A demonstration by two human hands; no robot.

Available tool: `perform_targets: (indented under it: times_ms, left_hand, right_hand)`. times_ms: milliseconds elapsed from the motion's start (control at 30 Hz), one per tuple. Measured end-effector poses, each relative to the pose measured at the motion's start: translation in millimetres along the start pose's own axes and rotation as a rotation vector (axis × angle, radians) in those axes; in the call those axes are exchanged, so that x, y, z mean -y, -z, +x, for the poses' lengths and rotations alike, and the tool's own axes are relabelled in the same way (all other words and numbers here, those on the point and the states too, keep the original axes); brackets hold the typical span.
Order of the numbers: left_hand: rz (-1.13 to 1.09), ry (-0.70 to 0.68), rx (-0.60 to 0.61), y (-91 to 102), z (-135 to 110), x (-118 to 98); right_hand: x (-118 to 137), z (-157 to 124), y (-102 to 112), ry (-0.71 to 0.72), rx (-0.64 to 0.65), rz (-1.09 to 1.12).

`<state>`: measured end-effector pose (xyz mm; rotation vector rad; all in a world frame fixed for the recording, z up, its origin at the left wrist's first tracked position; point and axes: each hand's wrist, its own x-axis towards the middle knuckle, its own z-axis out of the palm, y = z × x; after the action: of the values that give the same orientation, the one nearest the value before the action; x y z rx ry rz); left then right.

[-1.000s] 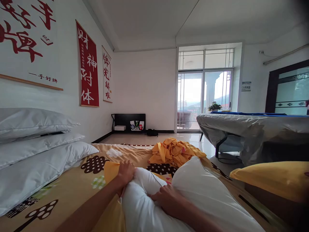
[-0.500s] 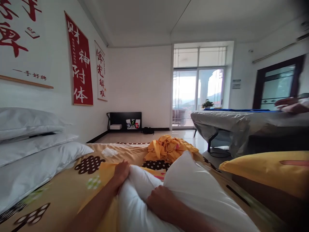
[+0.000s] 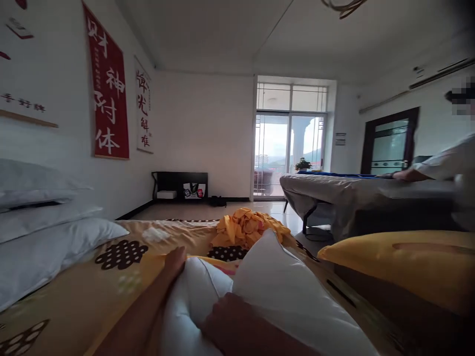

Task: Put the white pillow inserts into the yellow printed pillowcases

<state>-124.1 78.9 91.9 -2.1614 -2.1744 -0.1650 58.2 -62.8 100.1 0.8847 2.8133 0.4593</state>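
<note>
A plump white pillow (image 3: pixel 293 291) lies folded in front of me, one corner pointing up and away. My right hand (image 3: pixel 230 319) is closed in a fist on its middle, pressing a deep crease into it. At the pillow's left edge, my left hand (image 3: pixel 176 262) grips the rim of a yellow pillowcase (image 3: pixel 154 262); its fingertips are partly hidden. The pillowcase is spread beneath the pillow, with a strip showing beyond it. Behind these, a crumpled heap of orange-yellow cloth (image 3: pixel 247 227) rests on the patterned bedspread (image 3: pixel 77 287).
White pillows (image 3: pixel 67 247) are stacked at the left. To the right lies a yellow-covered pillow (image 3: pixel 401 257). Farther back, a person's arm (image 3: pixel 411 174) reaches over a table (image 3: pixel 334 190) draped in plastic. A low black shelf (image 3: pixel 174 183) stands by the far wall.
My view has turned slightly right, so the scene sits farther left. Both hands keep their holds, and the fold near my right hand has shifted a little. More of the other person shows.
</note>
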Motion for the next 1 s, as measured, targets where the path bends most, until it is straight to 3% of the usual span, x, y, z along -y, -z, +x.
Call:
perform_targets:
  times_ms: [167, 333, 467, 567, 667, 800, 867, 933, 1000]
  left_hand:
    - [-0.019, -0.152, -0.087, 28.3, 10.5, -46.0]
    - [-0.017, -0.343, -0.165, 40.0, -25.2, -89.8]
    - [-0.014, -0.333, -0.175, 26.3, -37.0, -74.8]
    - [-0.045, -0.252, -0.188, 16.5, -31.8, -51.0]
    - [-0.125, -0.249, -0.219, 25.1, -24.8, -47.5]
    - [-0.237, -0.269, -0.327, 60.1, -11.5, -68.5]
    - [-0.260, -0.227, -0.361, 65.0, -2.3, -76.3]
    - [-0.259, -0.171, -0.344, 49.8, 4.9, -77.8]
    - [-0.249, -0.136, -0.276, 18.5, 8.1, -73.8]
  right_hand:
    - [-1.4, 11.5, -1.8, 0.026, -0.017, 0.051]
    - [-35.9, 18.1, -14.7, -0.077, -0.172, 0.131]
    - [-89.7, 2.1, -35.6, -0.307, -0.212, 0.148]
    - [-108.8, -2.4, -45.4, -0.417, -0.189, 0.098]
    - [-108.6, 14.1, -30.6, -0.380, -0.237, 0.001]
    - [-120.1, 48.1, 9.0, -0.248, -0.300, -0.093]
    - [-135.4, 57.7, 14.1, -0.244, -0.335, -0.103]
    - [-149.5, 60.4, 1.1, -0.273, -0.350, -0.097]
    - [-156.4, 57.6, -23.9, -0.331, -0.335, -0.077]
